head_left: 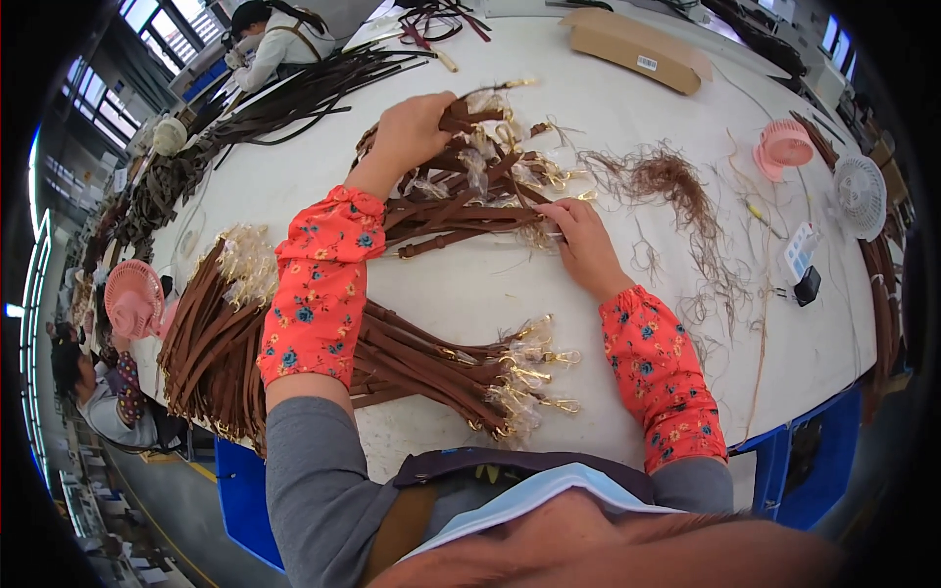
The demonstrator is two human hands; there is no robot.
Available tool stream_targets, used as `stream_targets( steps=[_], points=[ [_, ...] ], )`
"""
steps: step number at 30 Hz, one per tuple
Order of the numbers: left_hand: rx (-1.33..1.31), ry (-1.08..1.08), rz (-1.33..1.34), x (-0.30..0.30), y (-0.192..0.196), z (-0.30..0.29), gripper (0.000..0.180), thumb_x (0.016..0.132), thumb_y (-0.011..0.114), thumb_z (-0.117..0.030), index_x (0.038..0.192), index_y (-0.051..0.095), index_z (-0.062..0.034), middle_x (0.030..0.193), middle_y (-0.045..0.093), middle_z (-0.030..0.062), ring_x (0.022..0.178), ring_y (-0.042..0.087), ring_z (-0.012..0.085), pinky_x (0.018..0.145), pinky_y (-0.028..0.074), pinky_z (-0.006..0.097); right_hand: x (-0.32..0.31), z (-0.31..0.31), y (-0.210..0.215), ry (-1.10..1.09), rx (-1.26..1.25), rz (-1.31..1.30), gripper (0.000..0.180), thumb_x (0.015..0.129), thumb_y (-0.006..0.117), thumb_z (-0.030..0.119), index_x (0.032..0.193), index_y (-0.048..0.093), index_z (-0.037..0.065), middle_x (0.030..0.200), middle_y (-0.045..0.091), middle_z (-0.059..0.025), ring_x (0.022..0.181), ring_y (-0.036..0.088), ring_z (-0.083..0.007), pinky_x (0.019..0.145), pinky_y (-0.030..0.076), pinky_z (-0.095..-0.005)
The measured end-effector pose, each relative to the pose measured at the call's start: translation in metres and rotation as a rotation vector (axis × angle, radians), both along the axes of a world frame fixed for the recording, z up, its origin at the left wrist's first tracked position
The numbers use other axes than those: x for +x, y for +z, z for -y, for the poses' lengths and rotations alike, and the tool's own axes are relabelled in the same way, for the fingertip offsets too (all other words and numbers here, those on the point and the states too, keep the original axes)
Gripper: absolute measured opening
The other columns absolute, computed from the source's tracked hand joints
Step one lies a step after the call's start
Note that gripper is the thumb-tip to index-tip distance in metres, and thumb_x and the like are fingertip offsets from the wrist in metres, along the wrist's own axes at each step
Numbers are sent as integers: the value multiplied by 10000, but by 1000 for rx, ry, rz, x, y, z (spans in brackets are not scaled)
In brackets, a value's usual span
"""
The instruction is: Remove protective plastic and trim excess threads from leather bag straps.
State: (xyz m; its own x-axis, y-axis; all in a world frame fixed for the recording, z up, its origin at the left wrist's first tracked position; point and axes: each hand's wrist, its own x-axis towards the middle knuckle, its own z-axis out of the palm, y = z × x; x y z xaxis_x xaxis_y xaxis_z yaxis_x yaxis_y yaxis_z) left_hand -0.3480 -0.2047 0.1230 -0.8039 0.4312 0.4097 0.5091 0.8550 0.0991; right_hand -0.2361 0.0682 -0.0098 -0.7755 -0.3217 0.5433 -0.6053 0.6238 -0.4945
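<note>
A tangled heap of brown leather straps (446,218) with gold clasps and clear plastic wrapping lies in front of me. My left hand (417,132) reaches over its far side, fingers curled down around a strap; the fingertips are mostly hidden. Past that hand, a gold clasp (522,83) sticks out to the right. My right hand (585,243) is closed at the heap's right end, where strap ends and loose threads meet its fingertips. A small pale bit shows under those fingers, too little to name. Nearer me, more brown straps (421,358) lie bundled, their gold clasps wrapped in plastic.
Loose brown threads (671,181) are strewn to the right. Beyond them stand a pink fan (784,147) and a white fan (861,198). A cardboard box (637,51) lies at the back. Dark straps (304,98) spread far left; another pink fan (134,299) stands left. Two people sit nearby.
</note>
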Motion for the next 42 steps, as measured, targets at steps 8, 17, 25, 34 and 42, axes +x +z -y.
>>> stream_targets(
  steps=[8,17,25,34,42],
  points=[
    [18,-221,-414,112,43,-12,364,649,722,-20,987,632,-122,842,622,46,849,605,277,729,504,406,-6,-7,-3,-147,-119,-98,554,772,563,-118,1265,594,133,1143,581,-119,1037,571,-309,899,482,-402],
    [-36,-368,142,173,-61,13,376,672,766,-113,1005,605,-48,892,648,123,943,610,343,798,504,466,28,-27,-4,-90,-41,-31,455,817,577,-89,1229,596,103,1103,578,-115,1015,593,-293,864,500,-381],
    [-144,-229,489,179,-75,9,410,888,654,-212,1258,542,-77,1022,682,177,913,654,401,742,515,500,54,-27,5,-90,-41,-50,485,809,589,-94,1247,590,115,1103,582,-113,951,616,-277,833,515,-375],
    [-36,-363,331,183,-94,22,486,896,606,-83,1372,544,-153,1072,626,135,967,617,363,821,501,461,60,-18,6,-30,200,-86,429,789,612,-47,1181,642,125,1140,603,-83,1047,587,-282,913,458,-413],
    [71,-391,226,183,-63,27,320,872,580,-37,1186,638,-57,1052,658,148,1015,620,365,846,506,462,61,-16,13,-91,169,-213,458,765,610,-58,1185,631,123,1132,609,-78,1056,584,-278,924,444,-415]
  ],
)
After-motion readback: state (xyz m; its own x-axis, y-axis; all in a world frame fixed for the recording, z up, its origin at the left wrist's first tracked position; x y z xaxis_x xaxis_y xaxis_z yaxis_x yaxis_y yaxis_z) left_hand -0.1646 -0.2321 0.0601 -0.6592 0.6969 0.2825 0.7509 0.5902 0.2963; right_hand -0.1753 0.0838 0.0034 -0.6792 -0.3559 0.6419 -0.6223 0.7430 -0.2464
